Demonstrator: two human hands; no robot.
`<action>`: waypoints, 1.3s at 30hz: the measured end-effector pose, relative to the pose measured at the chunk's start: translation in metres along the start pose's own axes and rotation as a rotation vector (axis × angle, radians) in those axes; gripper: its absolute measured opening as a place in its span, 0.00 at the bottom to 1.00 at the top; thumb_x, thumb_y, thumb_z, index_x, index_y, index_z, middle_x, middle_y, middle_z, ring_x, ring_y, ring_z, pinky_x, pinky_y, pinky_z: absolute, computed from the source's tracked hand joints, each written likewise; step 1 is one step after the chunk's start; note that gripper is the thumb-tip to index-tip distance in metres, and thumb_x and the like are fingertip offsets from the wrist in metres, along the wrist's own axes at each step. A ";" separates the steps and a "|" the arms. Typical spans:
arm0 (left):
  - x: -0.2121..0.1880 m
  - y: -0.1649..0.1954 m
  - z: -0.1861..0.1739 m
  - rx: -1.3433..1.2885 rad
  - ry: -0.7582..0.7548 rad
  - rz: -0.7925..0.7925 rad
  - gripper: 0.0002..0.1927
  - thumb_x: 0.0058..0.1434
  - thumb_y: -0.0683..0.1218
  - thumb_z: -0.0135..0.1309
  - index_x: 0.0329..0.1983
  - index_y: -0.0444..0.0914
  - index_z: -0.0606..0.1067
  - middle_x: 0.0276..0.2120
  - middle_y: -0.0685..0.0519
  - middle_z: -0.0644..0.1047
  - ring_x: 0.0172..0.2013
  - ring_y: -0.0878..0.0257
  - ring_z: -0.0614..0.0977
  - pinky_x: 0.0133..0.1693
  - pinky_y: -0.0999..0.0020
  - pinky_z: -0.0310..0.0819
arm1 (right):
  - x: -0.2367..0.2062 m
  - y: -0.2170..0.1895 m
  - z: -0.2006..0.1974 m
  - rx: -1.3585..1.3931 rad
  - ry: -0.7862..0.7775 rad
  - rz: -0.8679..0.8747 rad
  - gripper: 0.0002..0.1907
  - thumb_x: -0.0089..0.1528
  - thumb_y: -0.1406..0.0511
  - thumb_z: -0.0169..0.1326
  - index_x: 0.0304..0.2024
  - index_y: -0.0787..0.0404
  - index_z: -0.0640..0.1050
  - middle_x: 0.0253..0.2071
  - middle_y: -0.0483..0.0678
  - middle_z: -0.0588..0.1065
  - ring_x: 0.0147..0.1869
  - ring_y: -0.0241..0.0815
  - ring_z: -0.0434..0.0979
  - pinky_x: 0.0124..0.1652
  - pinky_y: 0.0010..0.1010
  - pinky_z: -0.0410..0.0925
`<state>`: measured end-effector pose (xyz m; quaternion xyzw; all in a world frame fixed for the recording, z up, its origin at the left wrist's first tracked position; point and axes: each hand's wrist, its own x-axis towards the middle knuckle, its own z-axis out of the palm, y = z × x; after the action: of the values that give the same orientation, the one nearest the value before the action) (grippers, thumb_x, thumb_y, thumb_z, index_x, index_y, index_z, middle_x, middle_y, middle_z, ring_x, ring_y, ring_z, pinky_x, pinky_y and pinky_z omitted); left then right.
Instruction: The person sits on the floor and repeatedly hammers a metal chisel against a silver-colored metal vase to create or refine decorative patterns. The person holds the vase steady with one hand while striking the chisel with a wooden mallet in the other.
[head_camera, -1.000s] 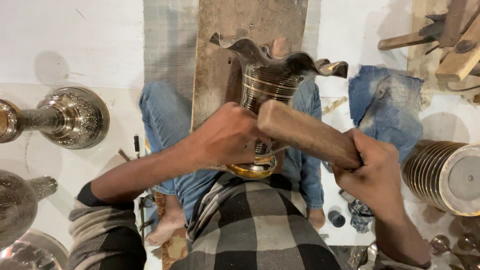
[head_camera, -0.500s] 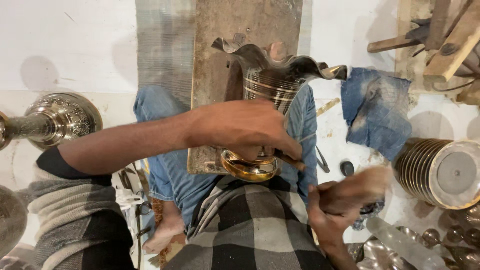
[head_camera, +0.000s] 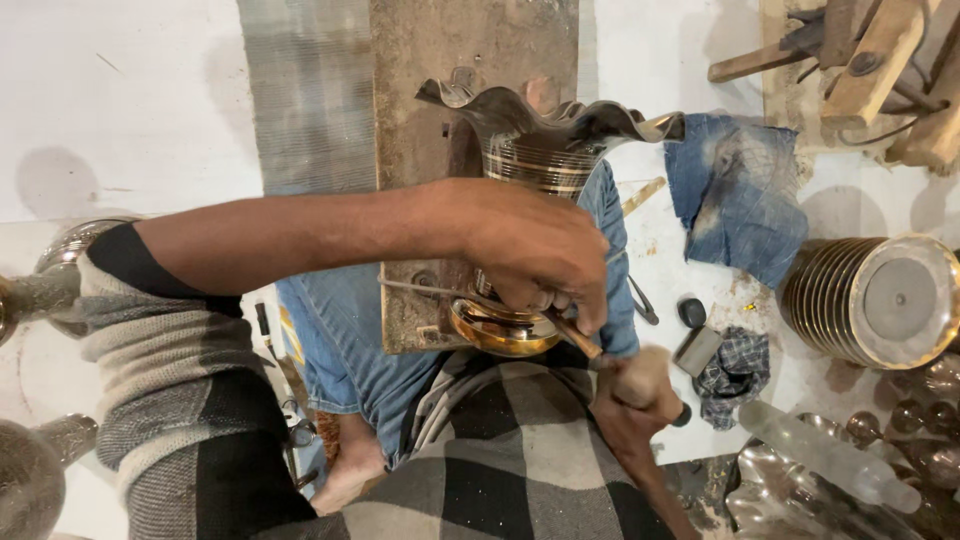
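Observation:
A brass vase (head_camera: 545, 140) with a wavy flared rim and ringed neck lies on its side over my lap, its round base toward me. My left hand (head_camera: 530, 250) is clamped over the vase's body near the base and pinches a thin rod-like tool against it. My right hand (head_camera: 635, 400) sits low beside my stomach, fingers closed around a wooden handle (head_camera: 645, 375). The handle's far end is hidden behind the hand. A wooden plank (head_camera: 455, 90) lies under the vase.
A ribbed metal drum (head_camera: 870, 300) stands at the right, a blue cloth (head_camera: 735, 195) beside it. Wooden tools (head_camera: 860, 60) lie at the top right. Shiny metal vessels (head_camera: 40, 290) stand at the left, and small metal pieces (head_camera: 900, 430) at the bottom right.
My right hand, with the wooden mallet raised over the vase a second ago, has dropped low toward my stomach. My left hand has stretched further across the vase base.

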<state>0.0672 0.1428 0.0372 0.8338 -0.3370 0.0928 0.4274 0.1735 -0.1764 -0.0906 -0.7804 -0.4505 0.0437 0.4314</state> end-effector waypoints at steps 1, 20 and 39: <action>0.001 0.000 -0.001 0.004 -0.063 -0.027 0.18 0.42 0.34 0.58 0.38 0.38 0.81 0.24 0.53 0.79 0.30 0.54 0.80 0.28 0.54 0.69 | 0.001 0.001 -0.002 0.073 0.052 0.038 0.12 0.60 0.68 0.64 0.35 0.64 0.72 0.27 0.46 0.75 0.28 0.33 0.75 0.28 0.21 0.66; -0.014 -0.005 0.005 0.053 -0.001 -0.053 0.08 0.52 0.34 0.59 0.33 0.39 0.77 0.21 0.54 0.76 0.25 0.59 0.77 0.25 0.61 0.67 | 0.000 -0.009 -0.036 -0.337 -0.038 -0.050 0.12 0.48 0.74 0.60 0.35 0.69 0.76 0.25 0.52 0.73 0.28 0.45 0.75 0.34 0.35 0.69; -0.025 0.041 0.025 0.044 0.508 -0.667 0.30 0.47 0.28 0.55 0.55 0.39 0.79 0.35 0.49 0.86 0.23 0.63 0.84 0.23 0.66 0.76 | 0.050 -0.007 0.013 0.400 -0.292 0.278 0.13 0.58 0.71 0.65 0.42 0.67 0.78 0.34 0.47 0.79 0.36 0.35 0.79 0.38 0.26 0.72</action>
<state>0.0184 0.1185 0.0371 0.8567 0.0694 0.1591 0.4857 0.1922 -0.1293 -0.0777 -0.7196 -0.3787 0.3024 0.4973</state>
